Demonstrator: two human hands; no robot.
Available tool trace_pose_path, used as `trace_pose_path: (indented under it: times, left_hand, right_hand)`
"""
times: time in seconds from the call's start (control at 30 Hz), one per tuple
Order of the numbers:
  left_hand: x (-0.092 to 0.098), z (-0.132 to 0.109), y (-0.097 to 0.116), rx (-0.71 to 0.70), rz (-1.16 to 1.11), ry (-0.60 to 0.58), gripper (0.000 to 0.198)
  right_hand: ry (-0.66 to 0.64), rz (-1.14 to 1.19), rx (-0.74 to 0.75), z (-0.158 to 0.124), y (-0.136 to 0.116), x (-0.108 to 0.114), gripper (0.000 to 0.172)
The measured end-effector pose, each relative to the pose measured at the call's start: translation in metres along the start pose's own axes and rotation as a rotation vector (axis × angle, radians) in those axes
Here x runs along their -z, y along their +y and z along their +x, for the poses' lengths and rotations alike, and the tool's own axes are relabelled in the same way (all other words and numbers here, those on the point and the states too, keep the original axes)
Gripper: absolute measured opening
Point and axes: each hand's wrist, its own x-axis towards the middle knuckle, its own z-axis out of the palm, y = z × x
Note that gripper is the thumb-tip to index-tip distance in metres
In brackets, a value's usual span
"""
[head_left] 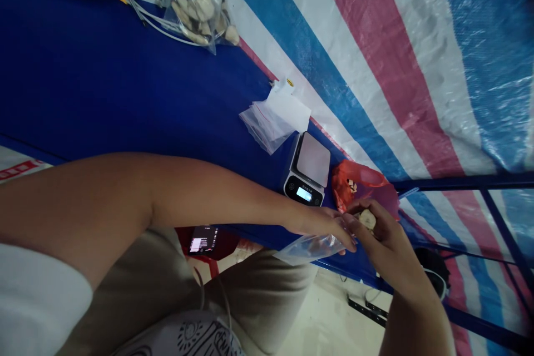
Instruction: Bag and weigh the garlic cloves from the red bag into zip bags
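While left hand (329, 225) pinches clear bag (304, 250), long axis trailing leftward, right hand (386, 236) holds pale slice (367, 219) near left hand; both grips clamped, slice right of clear bag, scale (314, 160) beyond, on table (167, 94).

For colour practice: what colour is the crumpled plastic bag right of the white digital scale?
The bag is orange-red, in the head view.

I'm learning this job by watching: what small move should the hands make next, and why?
Probably bring the pale slice to the clear bag and ease it in, since the right hand holds the slice, the left hand holds the bag, and the hands are close together.
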Motion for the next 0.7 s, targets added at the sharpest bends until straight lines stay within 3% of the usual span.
trace_pose_path:
  times: [0.23, 0.43, 0.7]
  left_hand:
    - [0.002, 0.002, 0.000, 0.029, -0.010, -0.016, 0.047]
    - [0.003, 0.003, -0.001, 0.031, 0.011, -0.047, 0.048]
    - [0.004, 0.007, -0.004, 0.054, -0.024, -0.053, 0.045]
  right_hand:
    - [0.096, -0.076, 0.041, 0.001, 0.004, 0.003, 0.028]
    - [0.069, 0.017, 0.064, 0.004, 0.012, 0.003, 0.027]
    - [0.000, 0.045, -0.020, 0.006, 0.021, 0.000, 0.030]
